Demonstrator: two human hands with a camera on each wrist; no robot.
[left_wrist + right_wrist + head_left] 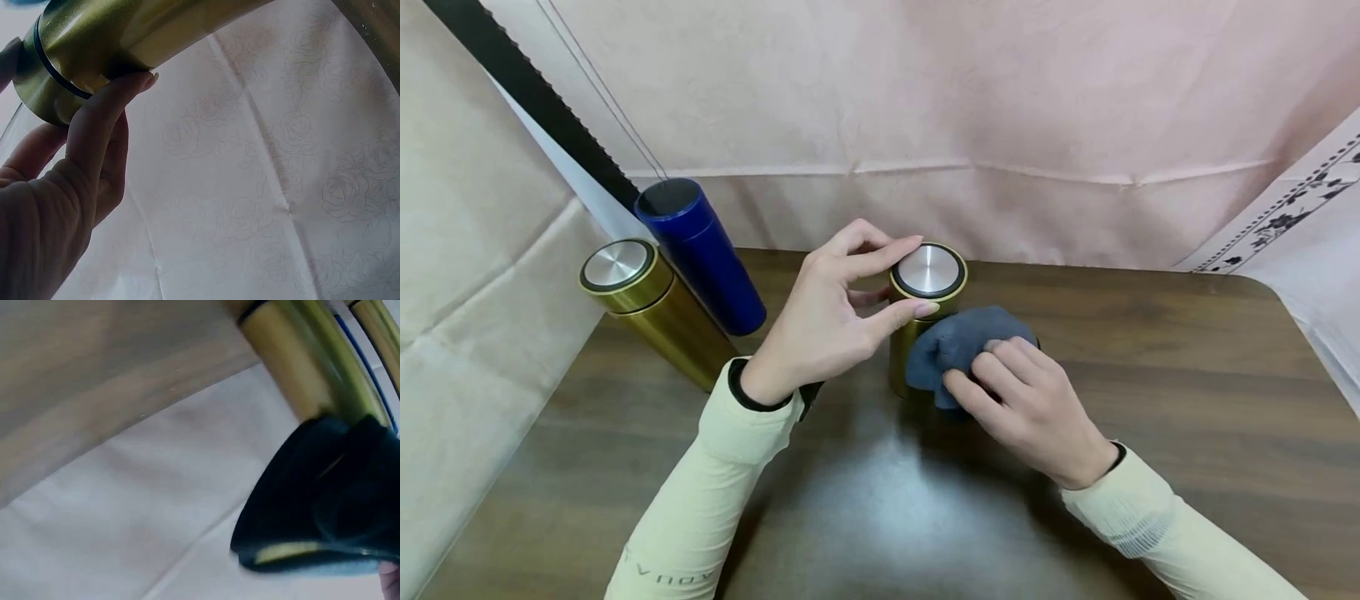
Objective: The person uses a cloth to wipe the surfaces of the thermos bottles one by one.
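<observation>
A gold thermos bottle (901,358) with a brushed silver lid top (928,271) stands upright on the table, in front of me. My left hand (842,308) grips it near the lid, thumb on the near side and fingers around the far side. That hand (62,181) also shows on the bottle (156,31) in the left wrist view. Bunched in my right hand (1022,400) is a blue-grey cloth (962,337), held against the bottle's right side. In the right wrist view the dark cloth (312,487) wraps part of the bottle's body (294,350).
To the left stand a second gold bottle (677,329) and a blue bottle (718,267), close together. The brown wooden table (1172,392) ends at a pale cloth backdrop (1000,100). A patterned white cloth (1292,217) hangs at the right.
</observation>
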